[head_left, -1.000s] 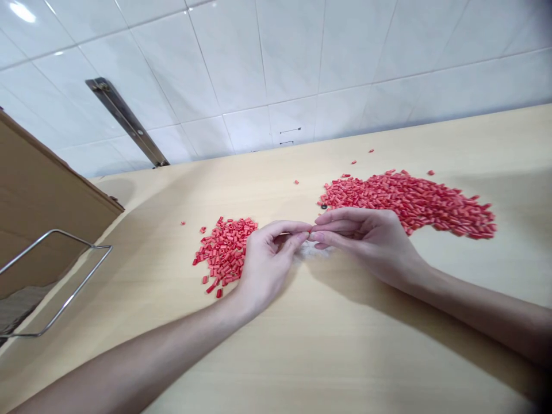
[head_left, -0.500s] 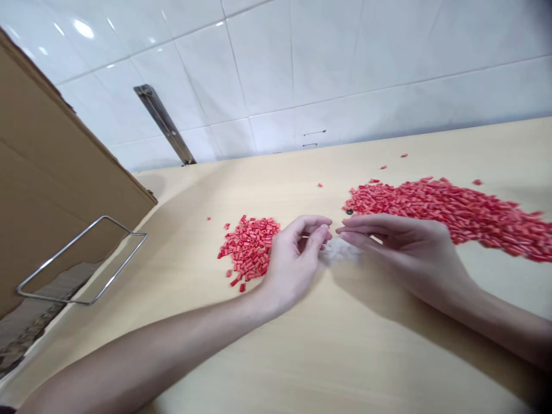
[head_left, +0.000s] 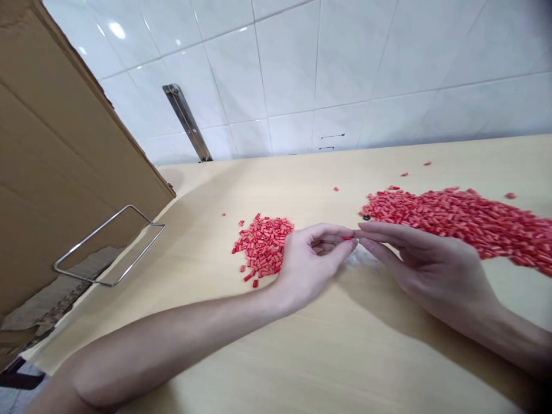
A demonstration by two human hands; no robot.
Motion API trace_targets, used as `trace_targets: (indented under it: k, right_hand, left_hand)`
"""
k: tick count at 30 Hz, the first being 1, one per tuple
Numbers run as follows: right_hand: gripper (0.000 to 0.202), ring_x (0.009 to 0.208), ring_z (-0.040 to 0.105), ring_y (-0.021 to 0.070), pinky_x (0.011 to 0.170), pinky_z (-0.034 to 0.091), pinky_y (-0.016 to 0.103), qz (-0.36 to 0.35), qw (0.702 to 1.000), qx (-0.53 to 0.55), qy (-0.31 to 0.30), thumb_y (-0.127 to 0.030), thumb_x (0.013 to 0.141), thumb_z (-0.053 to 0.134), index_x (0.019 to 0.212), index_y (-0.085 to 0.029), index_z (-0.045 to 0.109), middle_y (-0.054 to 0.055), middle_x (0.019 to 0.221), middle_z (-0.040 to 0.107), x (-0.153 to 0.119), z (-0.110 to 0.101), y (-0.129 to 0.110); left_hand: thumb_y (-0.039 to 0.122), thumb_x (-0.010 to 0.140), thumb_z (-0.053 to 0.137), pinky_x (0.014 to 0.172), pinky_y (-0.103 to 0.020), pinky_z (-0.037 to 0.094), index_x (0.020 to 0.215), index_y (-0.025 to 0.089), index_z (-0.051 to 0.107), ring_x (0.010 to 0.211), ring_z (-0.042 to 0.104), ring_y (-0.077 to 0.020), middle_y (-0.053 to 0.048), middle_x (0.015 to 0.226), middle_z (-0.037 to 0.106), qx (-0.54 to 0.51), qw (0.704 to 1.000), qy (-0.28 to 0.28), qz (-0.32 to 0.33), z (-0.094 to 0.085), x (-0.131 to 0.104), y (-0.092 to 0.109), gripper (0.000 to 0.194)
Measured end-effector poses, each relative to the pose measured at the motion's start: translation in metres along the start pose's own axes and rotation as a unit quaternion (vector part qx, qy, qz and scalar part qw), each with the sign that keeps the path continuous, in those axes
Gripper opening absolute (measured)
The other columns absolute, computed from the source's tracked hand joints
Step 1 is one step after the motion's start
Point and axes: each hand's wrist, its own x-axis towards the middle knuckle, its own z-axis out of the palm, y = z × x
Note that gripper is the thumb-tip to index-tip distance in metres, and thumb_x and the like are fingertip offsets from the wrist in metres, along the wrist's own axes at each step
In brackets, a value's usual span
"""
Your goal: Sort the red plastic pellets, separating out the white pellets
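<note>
My left hand (head_left: 313, 261) pinches a small red piece (head_left: 347, 238) between thumb and fingertips. Its fingertips meet those of my right hand (head_left: 425, 267), which are pressed together; whatever they hold is too small to make out. A small pile of red tubular pieces (head_left: 264, 244) lies on the table beside my left hand, partly hidden by it. Behind and right of my right hand spreads a larger pile of red pieces (head_left: 470, 215). Some whitish, clear material (head_left: 361, 256) lies on the table just under the fingertips.
A small black ring (head_left: 366, 218) sits at the large pile's left edge. Several stray red pieces lie towards the tiled wall (head_left: 284, 69). At the left are a cardboard sheet (head_left: 64, 132) and a wire frame (head_left: 92, 234). A metal bracket (head_left: 187, 122) leans at the wall.
The view has shifted, so the scene sits further right. My two hands' fingertips, apart before, now meet, and a red piece shows in my left fingertips.
</note>
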Motion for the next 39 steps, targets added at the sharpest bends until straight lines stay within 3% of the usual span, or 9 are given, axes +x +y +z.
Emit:
trace_targets:
  k: [6,12,17,29,33,36,39]
  right_hand:
    - [0.028,0.085,0.074,0.0287,0.072,0.062,0.042,0.01,1.0,0.017,-0.011,-0.026,0.08,0.072,0.107,-0.026,0.073,0.005,0.096,0.078,0.0,0.001,-0.004]
    - [0.04,0.098,0.072,0.0222,0.088,0.058,0.034,0.02,0.982,0.181,-0.044,-0.021,0.079,0.073,0.118,-0.024,0.064,0.005,0.102,0.077,0.004,0.002,-0.005]
    - [0.04,0.094,0.073,0.0206,0.08,0.059,0.029,0.071,0.968,0.232,-0.06,-0.023,0.078,0.075,0.115,-0.023,0.06,0.008,0.104,0.076,0.006,0.0,-0.007]
    - [0.047,0.08,0.071,0.0177,0.075,0.058,0.032,0.069,0.963,0.246,-0.083,-0.023,0.078,0.074,0.118,-0.026,0.05,0.008,0.108,0.071,0.007,-0.001,-0.01]
    - [0.042,0.08,0.069,0.0181,0.076,0.056,0.035,0.015,0.98,0.189,-0.066,-0.021,0.081,0.07,0.117,-0.026,0.05,0.007,0.106,0.07,0.007,-0.002,-0.007]
    - [0.037,0.088,0.067,0.0221,0.08,0.054,0.038,-0.05,0.997,0.052,-0.025,-0.02,0.078,0.071,0.112,-0.025,0.056,0.005,0.095,0.071,0.006,-0.001,-0.004]
    - [0.038,0.089,0.069,0.0243,0.079,0.055,0.04,-0.114,0.991,-0.055,-0.046,-0.018,0.076,0.073,0.11,-0.024,0.059,0.004,0.086,0.074,0.004,0.002,0.0]
  left_hand:
    - [0.016,0.071,0.077,0.07,-0.026,0.053,0.083,0.014,0.075,0.072,0.067,-0.0141,-0.006,0.08,0.075,0.001,1.0,0.007,0.004,0.0,-0.001,0.004,0.012]
    - [0.017,0.07,0.079,0.068,-0.022,0.054,0.081,0.014,0.075,0.071,0.069,-0.0125,-0.005,0.08,0.076,0.027,0.999,0.031,-0.007,0.0,0.0,0.005,0.012]
    - [0.02,0.073,0.077,0.071,-0.022,0.055,0.082,0.015,0.074,0.074,0.07,-0.013,-0.005,0.081,0.076,0.012,0.999,0.03,0.002,0.0,0.0,0.004,0.011]
    - [0.017,0.071,0.078,0.066,-0.02,0.053,0.078,0.014,0.073,0.068,0.066,-0.0105,-0.003,0.076,0.074,0.041,0.999,0.03,0.003,-0.001,0.0,0.003,0.009]
    - [0.022,0.077,0.074,0.071,-0.022,0.054,0.086,0.014,0.071,0.077,0.069,-0.0129,-0.005,0.081,0.074,0.019,0.999,0.025,0.006,-0.001,0.001,0.002,0.012]
    - [0.025,0.082,0.069,0.071,-0.025,0.054,0.092,0.015,0.068,0.079,0.068,-0.0141,-0.005,0.084,0.073,0.001,0.999,0.031,0.02,-0.002,0.002,0.001,0.014]
    - [0.026,0.085,0.066,0.072,-0.025,0.054,0.095,0.015,0.066,0.078,0.067,-0.0134,-0.005,0.085,0.072,-0.005,0.999,0.03,0.029,-0.003,0.003,0.0,0.015]
